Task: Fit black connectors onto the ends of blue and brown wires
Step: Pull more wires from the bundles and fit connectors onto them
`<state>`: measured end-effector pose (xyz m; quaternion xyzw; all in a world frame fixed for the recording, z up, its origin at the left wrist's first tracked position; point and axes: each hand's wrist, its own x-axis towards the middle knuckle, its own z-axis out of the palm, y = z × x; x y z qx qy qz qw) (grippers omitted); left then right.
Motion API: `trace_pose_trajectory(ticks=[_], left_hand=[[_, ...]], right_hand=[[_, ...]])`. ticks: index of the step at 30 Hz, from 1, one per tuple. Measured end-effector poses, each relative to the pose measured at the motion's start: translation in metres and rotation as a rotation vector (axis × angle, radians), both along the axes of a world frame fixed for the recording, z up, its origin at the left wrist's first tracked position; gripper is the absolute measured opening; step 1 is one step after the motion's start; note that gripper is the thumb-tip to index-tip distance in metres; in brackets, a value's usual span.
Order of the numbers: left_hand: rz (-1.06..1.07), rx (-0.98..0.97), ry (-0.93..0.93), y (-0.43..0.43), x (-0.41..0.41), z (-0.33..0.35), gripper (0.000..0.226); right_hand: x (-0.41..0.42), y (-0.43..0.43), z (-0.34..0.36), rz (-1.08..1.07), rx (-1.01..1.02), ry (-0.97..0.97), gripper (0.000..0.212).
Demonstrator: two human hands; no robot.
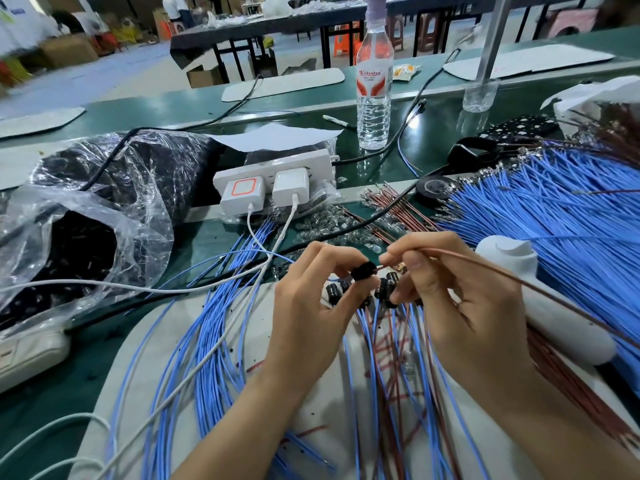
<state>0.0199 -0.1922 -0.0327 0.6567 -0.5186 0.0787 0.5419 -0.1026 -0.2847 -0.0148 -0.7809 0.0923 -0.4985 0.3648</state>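
Blue wires [207, 358] fan out under my wrists on the tabletop [34, 427].
My left hand [304, 306] has a black connector [363, 270] in a fingertip grip; my right hand [460, 299] pinches a brown wire [485, 263], its tip at the connector.

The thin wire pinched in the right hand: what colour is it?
The thin wire in the right hand is brown; head view.
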Motion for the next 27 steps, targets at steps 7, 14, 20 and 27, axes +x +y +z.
trace_pose_trajectory(ticks=[7,14,20,27], left_hand=[[-0.061,0.008,-0.014,0.001,0.001,0.001,0.015],[-0.091,-0.036,0.022,-0.001,0.002,-0.002,0.02],[-0.136,-0.087,0.191,-0.002,0.003,-0.004,0.018],[-0.21,-0.169,0.177,-0.003,-0.001,0.0,0.018]], right_hand=[[0.001,-0.001,0.002,-0.004,0.074,-0.012,0.015],[0.001,0.0,0.004,-0.024,0.221,-0.13,0.016],[0.003,0.0,0.001,-0.035,0.172,-0.149,0.018],[0.009,0.004,-0.009,-0.06,0.03,0.109,0.02]])
